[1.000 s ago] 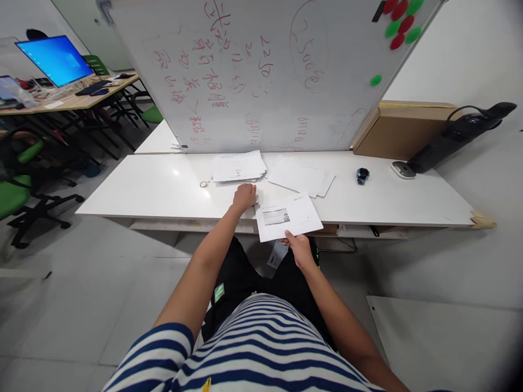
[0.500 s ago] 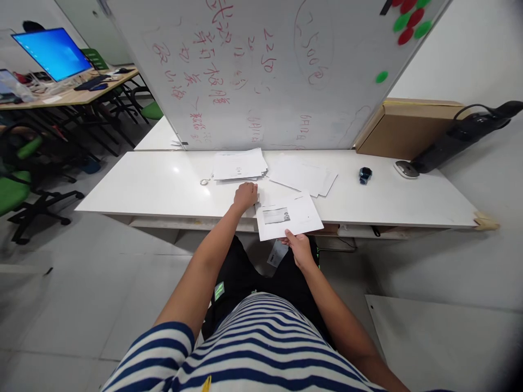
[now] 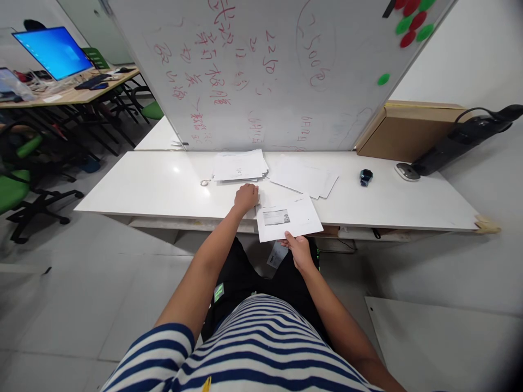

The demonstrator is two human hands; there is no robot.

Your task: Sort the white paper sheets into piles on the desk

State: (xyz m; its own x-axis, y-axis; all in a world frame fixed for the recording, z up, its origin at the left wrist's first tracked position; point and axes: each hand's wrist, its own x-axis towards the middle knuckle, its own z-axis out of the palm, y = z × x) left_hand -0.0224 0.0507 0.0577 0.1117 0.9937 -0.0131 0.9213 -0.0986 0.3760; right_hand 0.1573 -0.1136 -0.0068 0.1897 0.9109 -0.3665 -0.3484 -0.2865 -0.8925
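A white sheet of paper (image 3: pixel 300 220), printed with a grey picture and a few small lines, juts over the front edge of the white desk (image 3: pixel 163 190). My right hand (image 3: pixel 299 249) pinches its near edge, thumb on top and fingers underneath. At the sheet's upper left corner my left hand (image 3: pixel 247 198) is closed, knuckles up; its fingertips and whatever they grip are hidden. Just beyond my left hand lies a stack of printed papers (image 3: pixel 239 165). Several blank-looking sheets (image 3: pixel 300 177) are fanned out to the right of that stack.
A small ring-like item (image 3: pixel 205 183) lies left of the stack. Toward the right are a dark watch (image 3: pixel 366 177), a computer mouse (image 3: pixel 407 172), a black bottle (image 3: pixel 461 139) and a cardboard box (image 3: pixel 408 130). A whiteboard (image 3: pixel 278 109) with red writing stands along the desk's back.
The view has shifted slightly. Both hands and the sheet keep practically the same place and hold.
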